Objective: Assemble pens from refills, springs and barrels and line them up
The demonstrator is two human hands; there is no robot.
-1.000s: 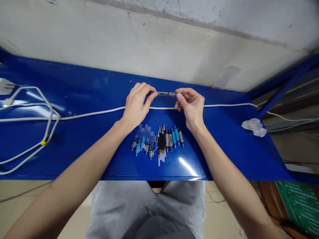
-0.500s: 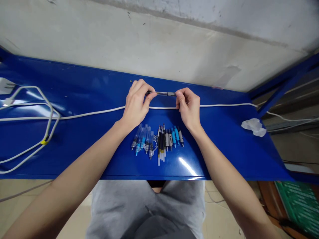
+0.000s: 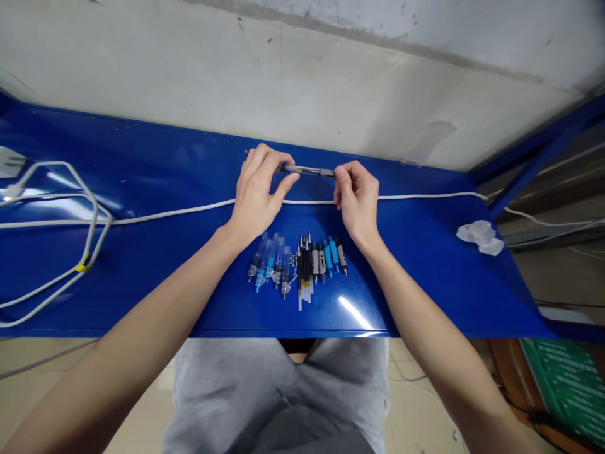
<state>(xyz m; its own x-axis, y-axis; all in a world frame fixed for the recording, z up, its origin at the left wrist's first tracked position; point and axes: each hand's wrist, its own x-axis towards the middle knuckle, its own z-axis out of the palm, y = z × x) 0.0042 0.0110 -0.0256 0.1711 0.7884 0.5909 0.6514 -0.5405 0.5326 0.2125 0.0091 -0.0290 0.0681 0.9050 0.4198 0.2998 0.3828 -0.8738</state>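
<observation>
A thin pen [image 3: 309, 170] with a clear barrel and a grey grip is held level above the blue shelf [image 3: 155, 252], near the wall. My left hand [image 3: 258, 192] pinches its left end with thumb and fingers closed. The right end sits inside the closed fingers of my right hand [image 3: 358, 198]. Below the hands, on the shelf, lie pen parts in a row: clear barrels [image 3: 270, 261] at the left, black refills [image 3: 304, 268] in the middle, blue and grey grip pieces [image 3: 328, 255] at the right.
A white cable [image 3: 165, 216] runs across the shelf under both hands and loops at the far left [image 3: 89, 246]. A crumpled white tissue [image 3: 481, 234] lies at the right end. A pale wall rises behind. My grey-clad lap shows below the front edge.
Both hands and the pen have shifted slightly up and away. My right hand has slid closer along the pen, covering its right tip.
</observation>
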